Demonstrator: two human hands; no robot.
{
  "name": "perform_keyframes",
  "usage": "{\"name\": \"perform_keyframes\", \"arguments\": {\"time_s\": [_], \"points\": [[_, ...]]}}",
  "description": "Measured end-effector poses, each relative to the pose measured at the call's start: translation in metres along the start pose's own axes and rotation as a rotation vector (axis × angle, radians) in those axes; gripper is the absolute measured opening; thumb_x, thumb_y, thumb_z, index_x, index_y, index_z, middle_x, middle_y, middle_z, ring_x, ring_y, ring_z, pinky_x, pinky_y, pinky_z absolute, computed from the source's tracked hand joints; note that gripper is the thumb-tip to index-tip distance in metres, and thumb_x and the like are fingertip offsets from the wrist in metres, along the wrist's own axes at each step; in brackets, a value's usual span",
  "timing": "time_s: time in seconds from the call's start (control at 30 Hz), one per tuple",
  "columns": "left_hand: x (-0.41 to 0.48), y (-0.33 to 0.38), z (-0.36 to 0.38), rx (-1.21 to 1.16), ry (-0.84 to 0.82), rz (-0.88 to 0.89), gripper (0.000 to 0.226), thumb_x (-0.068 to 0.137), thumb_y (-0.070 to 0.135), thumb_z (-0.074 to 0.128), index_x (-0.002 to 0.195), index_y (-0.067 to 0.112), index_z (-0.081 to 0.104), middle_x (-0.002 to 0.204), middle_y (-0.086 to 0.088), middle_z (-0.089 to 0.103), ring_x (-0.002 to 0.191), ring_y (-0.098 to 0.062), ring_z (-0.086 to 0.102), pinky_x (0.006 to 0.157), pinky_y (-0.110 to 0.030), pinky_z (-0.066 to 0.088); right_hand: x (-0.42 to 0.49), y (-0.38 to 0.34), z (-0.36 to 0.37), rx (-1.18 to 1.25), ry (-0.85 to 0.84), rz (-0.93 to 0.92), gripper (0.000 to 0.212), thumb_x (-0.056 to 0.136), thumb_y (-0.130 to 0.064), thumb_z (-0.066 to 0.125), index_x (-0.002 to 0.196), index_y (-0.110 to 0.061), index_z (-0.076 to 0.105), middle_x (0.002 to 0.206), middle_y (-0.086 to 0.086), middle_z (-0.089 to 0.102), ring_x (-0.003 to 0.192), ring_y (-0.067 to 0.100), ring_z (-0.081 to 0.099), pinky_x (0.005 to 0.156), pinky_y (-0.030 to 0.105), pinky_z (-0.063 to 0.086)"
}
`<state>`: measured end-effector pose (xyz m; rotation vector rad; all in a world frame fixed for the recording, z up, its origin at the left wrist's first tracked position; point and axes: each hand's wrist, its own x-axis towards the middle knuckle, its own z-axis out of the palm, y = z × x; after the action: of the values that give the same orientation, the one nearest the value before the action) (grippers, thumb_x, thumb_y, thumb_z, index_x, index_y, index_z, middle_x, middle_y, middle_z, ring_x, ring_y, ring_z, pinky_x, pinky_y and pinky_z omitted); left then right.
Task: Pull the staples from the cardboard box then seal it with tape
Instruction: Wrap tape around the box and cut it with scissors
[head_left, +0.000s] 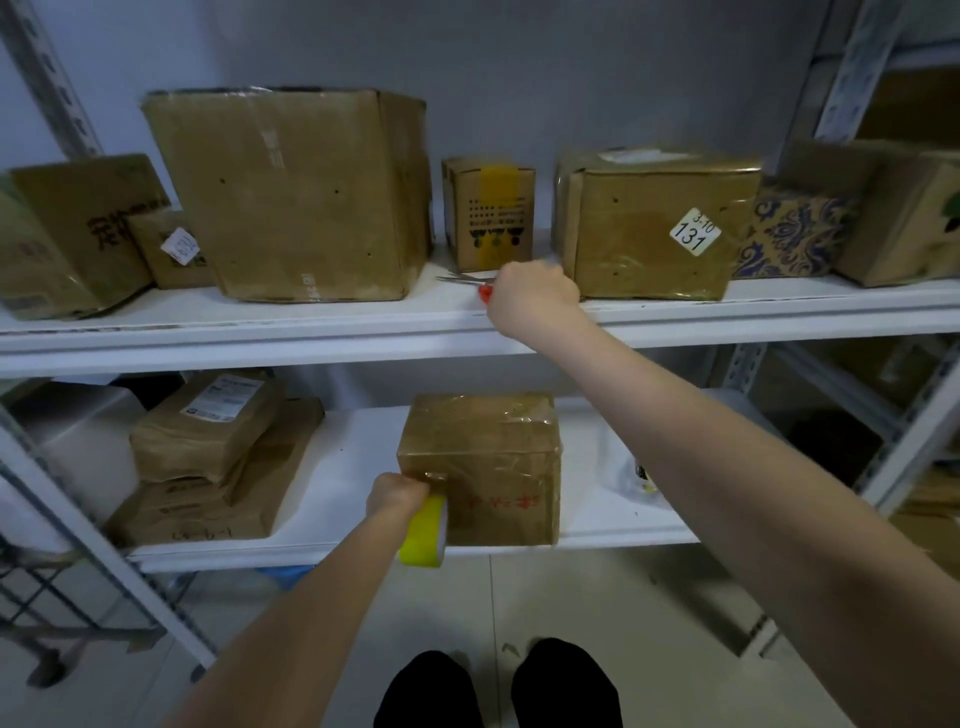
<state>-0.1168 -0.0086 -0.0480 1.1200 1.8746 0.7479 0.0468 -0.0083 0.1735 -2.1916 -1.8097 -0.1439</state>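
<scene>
While the left hand (397, 493) gripped the tape roll (425, 532) at the cardboard box (488, 467), the right hand (535, 293) clutched scissors (462, 280); the box looked light, tape-slick, best steadied by its edges

A large carton (291, 197) is seated on the upper shelf (260, 332). A small carton with yellow tape (491, 208) is positioned between it and a carton labelled 131 (649, 228). A blue-patterned box (789, 234) is located further right. Wrapped parcels (208, 431) are stacked at the left of the lower shelf (353, 457).
</scene>
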Motion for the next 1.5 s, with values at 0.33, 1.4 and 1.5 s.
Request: {"name": "perform_keyframes", "arguments": {"time_s": [0.33, 1.4, 1.5], "points": [[-0.001, 0.008, -0.010, 0.047, -0.023, 0.006, 0.024, 0.085, 0.020, 0.064, 0.102, 0.003, 0.061, 0.110, -0.020, 0.063, 0.105, -0.035, 0.060, 0.090, -0.037, 0.048, 0.014, -0.007, -0.022, 0.014, -0.199, -0.044, 0.034, 0.089, -0.045, 0.058, 0.097, -0.013, 0.061, 0.087, 0.004, 0.061, 0.083, 0.022, 0.058, 0.064, 0.030, 0.042], [0.008, -0.006, -0.010, -0.050, -0.122, -0.039, 0.031, 0.080, 0.015, 0.071, 0.108, 0.002, 0.066, 0.114, -0.020, 0.064, 0.108, -0.033, 0.060, 0.098, -0.041, 0.048, -0.054, 0.059, 0.139, 0.376, -1.235, -0.067, 0.049, 0.086, -0.067, 0.047, 0.074, -0.019, 0.047, 0.072, 0.001, 0.044, 0.063, 0.012, 0.045, 0.058, 0.020, 0.039], [0.011, -0.007, -0.012, -0.074, -0.133, -0.033, 0.026, 0.083, 0.016, 0.069, 0.105, 0.004, 0.066, 0.112, -0.018, 0.064, 0.107, -0.032, 0.060, 0.096, -0.038, 0.049, -0.052, 0.052, 0.144, 0.418, -1.211, -0.093, 0.047, 0.086, -0.064, 0.051, 0.073, -0.019, 0.048, 0.068, 0.000, 0.046, 0.059, 0.010, 0.045, 0.057, 0.019, 0.039]]}}
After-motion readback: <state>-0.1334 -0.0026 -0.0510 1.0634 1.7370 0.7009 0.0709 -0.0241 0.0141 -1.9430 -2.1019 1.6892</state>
